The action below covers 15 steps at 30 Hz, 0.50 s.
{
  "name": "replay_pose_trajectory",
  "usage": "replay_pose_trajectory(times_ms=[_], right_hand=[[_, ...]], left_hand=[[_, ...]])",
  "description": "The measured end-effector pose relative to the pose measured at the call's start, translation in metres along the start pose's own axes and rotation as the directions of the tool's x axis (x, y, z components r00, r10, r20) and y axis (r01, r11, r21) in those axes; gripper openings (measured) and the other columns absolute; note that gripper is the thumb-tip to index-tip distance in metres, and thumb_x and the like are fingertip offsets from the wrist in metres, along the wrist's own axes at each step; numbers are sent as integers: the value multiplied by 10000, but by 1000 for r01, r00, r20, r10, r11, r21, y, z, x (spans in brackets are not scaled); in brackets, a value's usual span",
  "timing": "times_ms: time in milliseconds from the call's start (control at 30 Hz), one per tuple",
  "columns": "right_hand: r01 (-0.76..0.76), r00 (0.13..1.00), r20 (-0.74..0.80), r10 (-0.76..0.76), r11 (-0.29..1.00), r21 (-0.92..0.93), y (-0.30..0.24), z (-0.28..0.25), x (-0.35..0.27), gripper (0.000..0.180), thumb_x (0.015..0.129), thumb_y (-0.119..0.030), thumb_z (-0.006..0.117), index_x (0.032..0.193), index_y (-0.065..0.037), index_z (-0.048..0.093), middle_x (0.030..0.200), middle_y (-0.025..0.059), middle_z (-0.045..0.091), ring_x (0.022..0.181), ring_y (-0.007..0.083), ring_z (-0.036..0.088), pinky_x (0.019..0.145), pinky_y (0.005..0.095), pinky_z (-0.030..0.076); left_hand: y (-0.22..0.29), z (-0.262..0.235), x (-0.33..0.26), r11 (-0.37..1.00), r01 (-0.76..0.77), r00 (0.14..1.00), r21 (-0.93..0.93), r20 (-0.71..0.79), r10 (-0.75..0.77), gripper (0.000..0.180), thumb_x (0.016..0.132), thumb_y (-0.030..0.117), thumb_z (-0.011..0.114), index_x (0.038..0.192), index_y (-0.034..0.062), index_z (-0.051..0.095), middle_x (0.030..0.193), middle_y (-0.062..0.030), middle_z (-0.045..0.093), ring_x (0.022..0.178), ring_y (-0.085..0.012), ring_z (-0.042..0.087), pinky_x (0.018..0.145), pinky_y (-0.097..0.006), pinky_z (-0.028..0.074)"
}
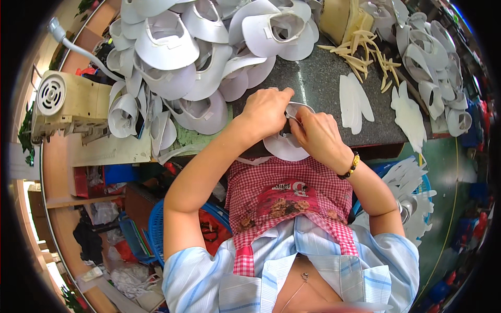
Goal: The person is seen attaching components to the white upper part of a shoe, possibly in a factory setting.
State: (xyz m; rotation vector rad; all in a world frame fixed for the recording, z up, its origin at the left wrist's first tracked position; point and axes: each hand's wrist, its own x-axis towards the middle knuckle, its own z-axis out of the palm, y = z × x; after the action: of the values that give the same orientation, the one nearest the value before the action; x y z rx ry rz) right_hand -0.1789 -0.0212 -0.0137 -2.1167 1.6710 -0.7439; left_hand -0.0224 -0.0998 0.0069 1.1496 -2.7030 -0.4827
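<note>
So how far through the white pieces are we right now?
Done, it seems: a big heap of shaped white pieces fills the bench's left and back, and more sit at the right. In hand: both the left hand and right hand grip one white piece at the bench edge. Left, probably: flat white cutouts and tan strips lie nearby.

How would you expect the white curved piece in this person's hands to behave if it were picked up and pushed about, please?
The white curved piece is probably thin and bendy: both the left hand and right hand curl it. It is likely light, since similar white pieces heap up loosely without flattening. Pushed on the dark worktop, it would probably slide rather than roll.
</note>
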Motion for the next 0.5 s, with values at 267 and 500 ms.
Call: replay_pose_trajectory(times_ms=[267, 500], right_hand=[[-70, 907, -323, 269, 855, 514, 40, 11, -37, 180, 965, -137, 572, 839, -17, 529, 572, 14, 491, 544, 69, 465, 475, 259, 374], [-233, 950, -114, 290, 904, 358, 32, -7, -25, 215, 817, -146, 658, 916, 24, 573, 654, 124, 600, 545, 218, 579, 555, 319, 467]], left_hand=[[-25, -7, 14, 994, 113, 977, 10, -182, -109, 173, 737, 66, 604, 857, 55, 728, 818, -185, 685, 736, -351, 669, 702, -453, 528], [14, -1, -6, 993, -44, 882, 112, -463, 92, 334, 768, 37, 629, 1101, 26, 650, 1069, -173, 660, 920, -347, 651, 766, -438, 521]])
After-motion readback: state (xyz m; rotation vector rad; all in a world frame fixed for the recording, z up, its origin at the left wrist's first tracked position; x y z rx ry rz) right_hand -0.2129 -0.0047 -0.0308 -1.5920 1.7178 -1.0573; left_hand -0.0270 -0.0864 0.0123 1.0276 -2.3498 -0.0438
